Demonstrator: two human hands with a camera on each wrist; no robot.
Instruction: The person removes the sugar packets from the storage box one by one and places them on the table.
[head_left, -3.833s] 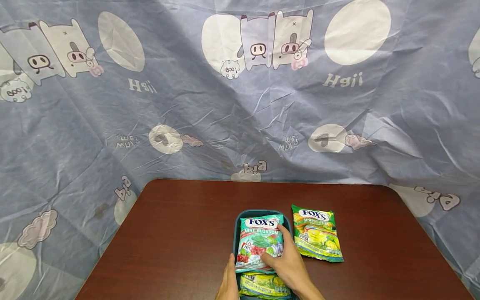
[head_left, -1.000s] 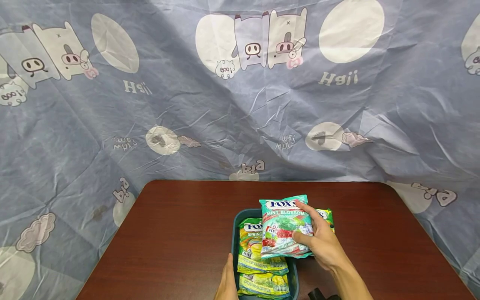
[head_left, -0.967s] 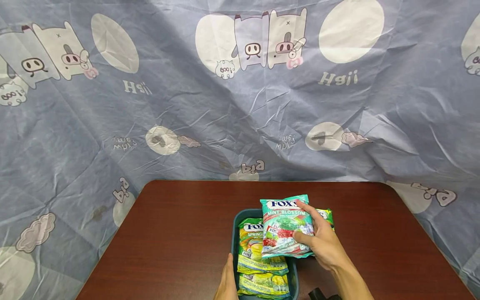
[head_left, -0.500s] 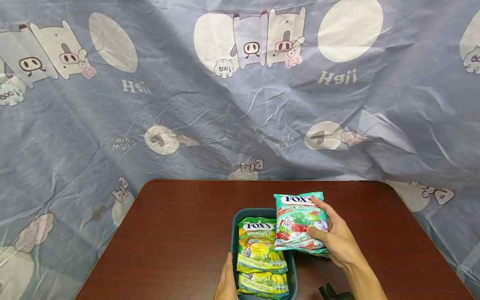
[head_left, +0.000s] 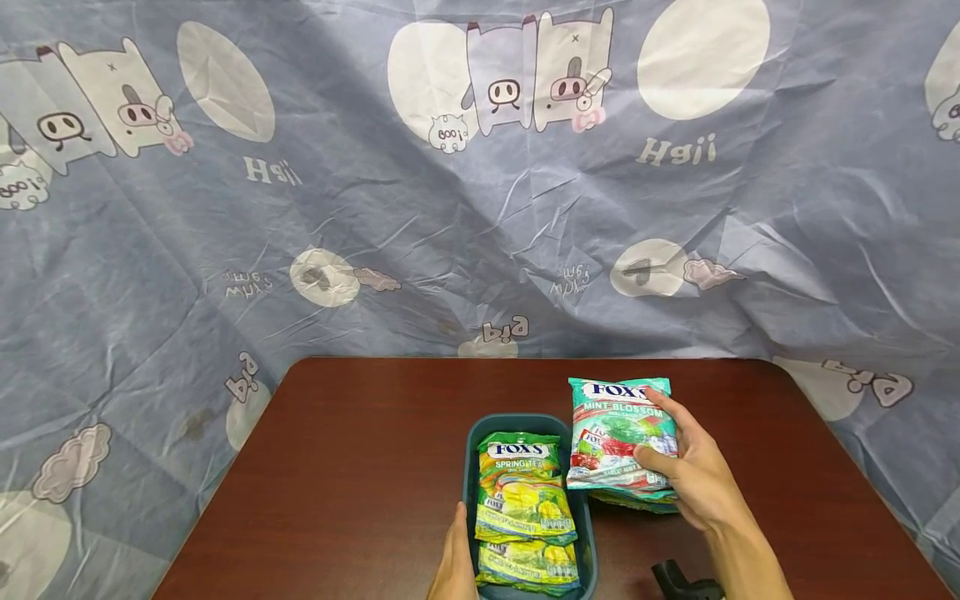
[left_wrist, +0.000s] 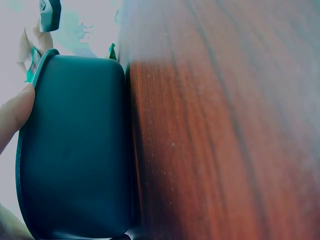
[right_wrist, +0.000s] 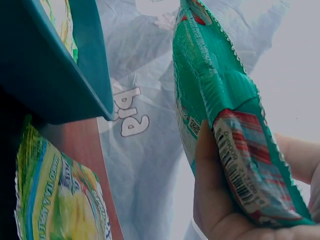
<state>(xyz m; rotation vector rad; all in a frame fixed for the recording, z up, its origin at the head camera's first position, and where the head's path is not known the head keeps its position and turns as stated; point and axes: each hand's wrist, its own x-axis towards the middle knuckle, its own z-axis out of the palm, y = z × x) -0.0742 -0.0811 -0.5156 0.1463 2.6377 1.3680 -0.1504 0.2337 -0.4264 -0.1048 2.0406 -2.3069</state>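
Observation:
My right hand (head_left: 693,458) pinches a teal Fox's Mint Blossom candy bag (head_left: 618,437), thumb on its front and fingers behind it. The bag is raised, face up, just right of a dark teal plastic bin (head_left: 472,442). In the right wrist view the bag's back and crimped edge (right_wrist: 240,100) show. My left hand (head_left: 453,558) lies along the bin's left wall, fingers straight; in the left wrist view a fingertip (left_wrist: 25,102) touches the rim. Inside the bin are overlapping Spring Tea candy bags (head_left: 521,500), yellow and green.
Another Spring Tea bag (right_wrist: 62,195) lies on the table beside the bin, mostly hidden under the raised bag in the head view. A black wrist mount (head_left: 682,583) shows by my right wrist. The brown wooden table (head_left: 360,467) ends at a patterned grey-blue cloth (head_left: 420,208).
My right hand has lifted the Mint Blossom bag out of the bin and carried it right, over the Spring Tea bag on the table. The left hand has stayed at the bin's side.

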